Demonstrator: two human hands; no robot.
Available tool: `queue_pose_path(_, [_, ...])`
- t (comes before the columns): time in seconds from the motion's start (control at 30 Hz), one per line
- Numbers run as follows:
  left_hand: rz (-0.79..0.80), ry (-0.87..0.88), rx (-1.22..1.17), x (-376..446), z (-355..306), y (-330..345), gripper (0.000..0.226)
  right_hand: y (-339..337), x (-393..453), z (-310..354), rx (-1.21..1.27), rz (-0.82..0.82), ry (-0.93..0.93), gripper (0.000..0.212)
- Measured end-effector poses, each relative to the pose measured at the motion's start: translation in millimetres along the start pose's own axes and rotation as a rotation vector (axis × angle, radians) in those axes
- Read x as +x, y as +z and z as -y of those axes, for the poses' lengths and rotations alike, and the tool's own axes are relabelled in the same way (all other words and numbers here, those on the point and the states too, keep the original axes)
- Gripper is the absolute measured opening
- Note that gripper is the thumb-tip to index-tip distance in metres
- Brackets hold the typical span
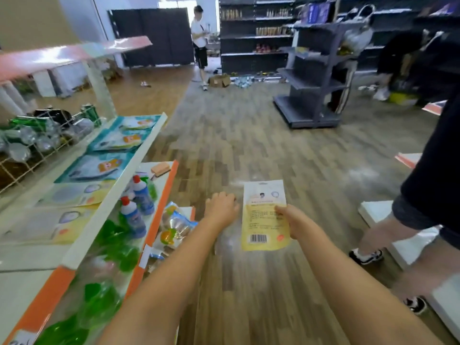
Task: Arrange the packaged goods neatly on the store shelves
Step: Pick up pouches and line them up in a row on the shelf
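- Our right hand [292, 221] pinches a flat yellow-and-white packet [265, 215] by its right edge, thumb on the printed face, fingers behind it. The packet hangs in the air above the wood floor [249, 145], barcode end toward us, a little below the centre of the view.
- Our left hand [221, 207] sits at 9 o'clock from the packet, just beside its left edge, knuckles up and fingers curled downward. We cannot tell whether it has hold of anything; a faint clear film seems to hang below it, too blurred to be sure.
- At 9 o'clock from the hands stands the shelf unit [151, 227], with orange edge strips on its lower tiers.
- On the lower tier, two blue bottles [134, 217] with red caps stand upright, one just behind the other, with green bottles [117, 247] lying beside them.
- A snack bag [174, 227] lies on the lowest ledge, nearest our left hand.
- On the tier above, teal packs [97, 168] lie flat in a row, with pale yellow packs [74, 195] nearer to us.
- At 3 o'clock, a person's legs [388, 235] in dark shorts stand near white boards.
- At 12 o'clock, far off, another person [200, 41] stands by dark shelving [256, 36].
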State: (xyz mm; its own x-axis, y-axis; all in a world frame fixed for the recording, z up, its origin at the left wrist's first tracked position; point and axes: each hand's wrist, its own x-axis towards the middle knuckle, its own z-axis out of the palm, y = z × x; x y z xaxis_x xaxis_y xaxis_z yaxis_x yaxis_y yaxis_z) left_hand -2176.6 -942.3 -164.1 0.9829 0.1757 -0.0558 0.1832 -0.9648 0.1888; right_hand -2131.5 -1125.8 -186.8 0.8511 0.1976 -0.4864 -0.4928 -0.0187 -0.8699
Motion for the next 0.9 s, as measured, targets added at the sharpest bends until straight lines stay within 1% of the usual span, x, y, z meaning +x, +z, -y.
queue_pose_path(0.27, [-0.008, 0.13, 0.008, 112, -16, -17, 0.037, -16, 69, 68, 0.108, -0.126, -0.086, 0.03])
queue_pose_path(0.5, [0.117, 0.183, 0.0, 166, -27, 16, 0.037, -30, 118, 68, 0.111, -0.207, 0.003, 0.032])
queue_pose_path(0.6, [0.128, 0.173, 0.005, 195, -30, 21, 0.038, -41, 145, 78, 0.121, -0.24, 0.015, 0.032])
queue_pose_path(0.7, [0.121, 0.149, 0.005, 223, -32, 23, 0.039, -48, 179, 92, 0.121, -0.221, 0.016, 0.033])
queue_pose_path(0.9, [0.102, 0.004, -0.011, 281, -37, 17, 0.038, -49, 255, 125, 0.048, -0.081, 0.024, 0.031])
